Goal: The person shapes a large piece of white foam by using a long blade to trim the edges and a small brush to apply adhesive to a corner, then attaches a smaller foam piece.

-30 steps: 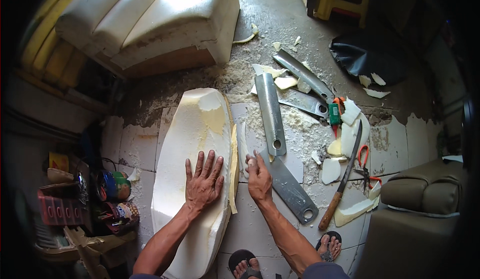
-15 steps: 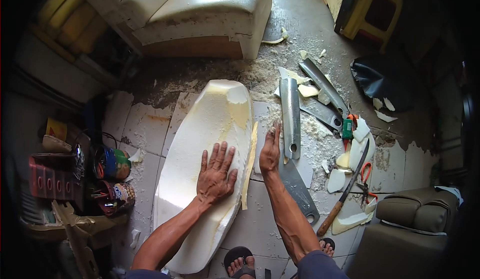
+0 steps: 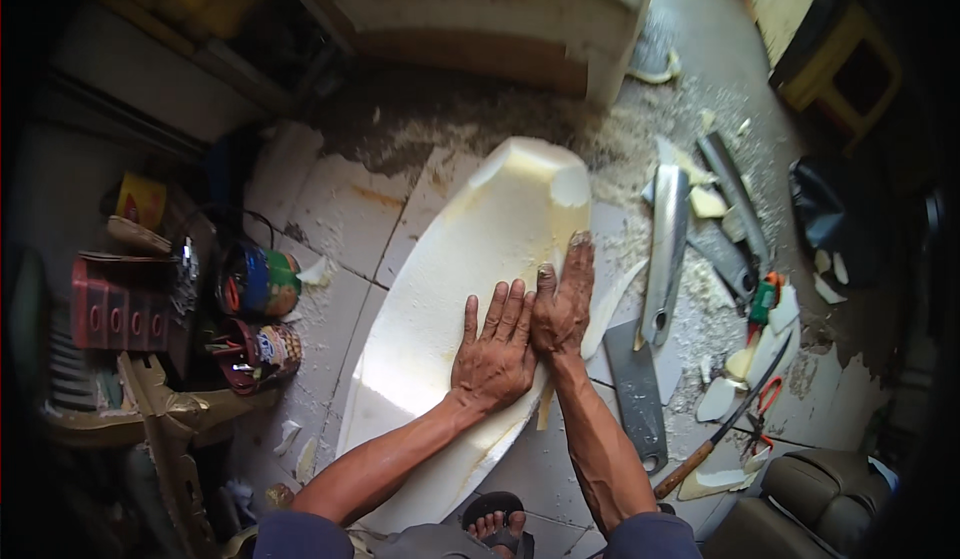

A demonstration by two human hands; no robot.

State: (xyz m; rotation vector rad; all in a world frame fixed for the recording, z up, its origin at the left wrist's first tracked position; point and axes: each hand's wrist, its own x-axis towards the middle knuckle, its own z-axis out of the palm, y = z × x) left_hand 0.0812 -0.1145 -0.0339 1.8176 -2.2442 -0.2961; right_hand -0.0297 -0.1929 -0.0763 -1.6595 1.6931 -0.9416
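A long slab of white and yellowish foam (image 3: 450, 269), shaped like a seat cushion and tapering at its far end, lies on the tiled floor before me. My left hand (image 3: 492, 351) rests flat on its top with the fingers spread. Right beside it, my right hand (image 3: 563, 304) lies along the foam's right edge, fingers stretched forward and thumb apart. The two hands touch or nearly touch. Neither holds anything. A thin foam strip (image 3: 612, 311) sticks out past the slab's right side.
Curved grey metal pieces (image 3: 667, 249) and a flat grey plate (image 3: 636, 389) lie to the right among foam crumbs. Nearby are a long wooden-handled knife (image 3: 690, 467) and red-handled scissors (image 3: 766, 399). Tins (image 3: 258, 279) and a red drawer box (image 3: 120, 304) stand left; a pale sofa (image 3: 470, 29) is ahead.
My right hand has moved left from beside the slab onto its right edge, next to my left hand. The view has swung, so the surroundings appear shifted right.
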